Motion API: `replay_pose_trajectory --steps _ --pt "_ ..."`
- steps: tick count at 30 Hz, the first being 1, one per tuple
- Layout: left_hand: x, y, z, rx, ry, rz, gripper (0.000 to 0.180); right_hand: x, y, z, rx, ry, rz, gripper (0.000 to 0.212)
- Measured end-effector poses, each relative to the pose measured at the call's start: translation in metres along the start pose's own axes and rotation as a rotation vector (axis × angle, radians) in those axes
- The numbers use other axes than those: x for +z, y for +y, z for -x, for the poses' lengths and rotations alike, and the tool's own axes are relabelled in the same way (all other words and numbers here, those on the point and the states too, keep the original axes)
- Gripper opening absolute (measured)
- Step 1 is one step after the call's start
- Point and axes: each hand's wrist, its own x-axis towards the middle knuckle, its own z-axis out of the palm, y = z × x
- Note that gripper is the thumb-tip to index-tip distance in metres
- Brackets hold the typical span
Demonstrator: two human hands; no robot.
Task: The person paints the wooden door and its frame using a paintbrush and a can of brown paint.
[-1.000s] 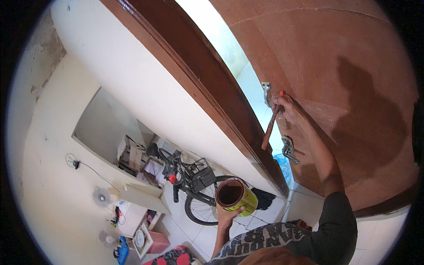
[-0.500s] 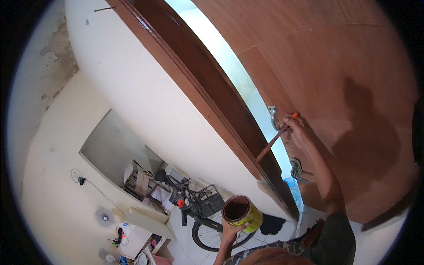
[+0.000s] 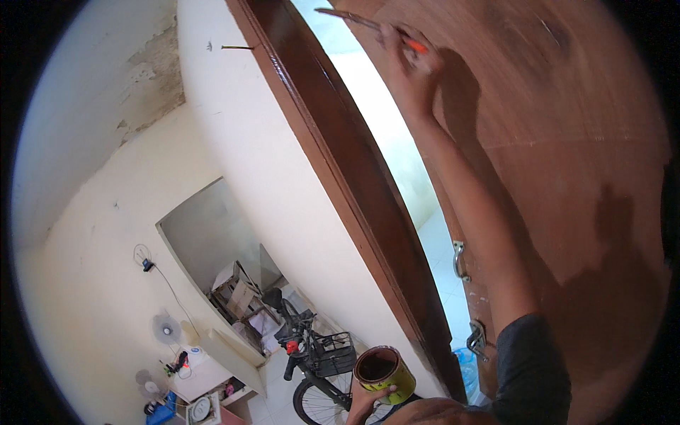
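Observation:
Up high, my right hand (image 3: 411, 60) is closed round a slim paintbrush (image 3: 348, 18) stained brown, its orange end sticking out of my grip. The brush points left across the gap between the reddish-brown door (image 3: 559, 92) and the dark brown door frame (image 3: 333, 152); whether its tip touches the frame I cannot tell. Low in front of me, my left hand (image 3: 363, 402) grips a yellow paint can (image 3: 399, 382) from the side. The can is uncovered, with brown paint coating its rim and inside.
Two metal handles (image 3: 460, 262) are fixed along the door's edge. A black bicycle (image 3: 312, 361) with a front basket leans by the white wall (image 3: 241, 113), just beyond the can. Farther left are a white cabinet (image 3: 205, 372), a wall fan (image 3: 167, 329) and a doorway with piled wooden pieces.
My right hand has swung up and left with the paintbrush, from beside the door handle to high on the door. The view has shifted upward; my left hand still holds the can.

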Motion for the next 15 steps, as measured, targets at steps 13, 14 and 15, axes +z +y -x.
replay_pose_trajectory --steps 13,14,15 --pt "0.013 -0.039 0.007 0.058 0.199 0.051 0.092 0.112 0.084 -0.071 -0.047 0.051 0.09 0.032" --pt "0.013 -0.038 0.006 0.053 0.199 0.049 0.092 0.113 0.085 -0.073 -0.074 0.054 0.094 0.032" --pt "0.014 -0.036 0.006 0.047 0.199 0.041 0.092 0.113 0.085 -0.074 -0.063 0.049 0.066 0.032"
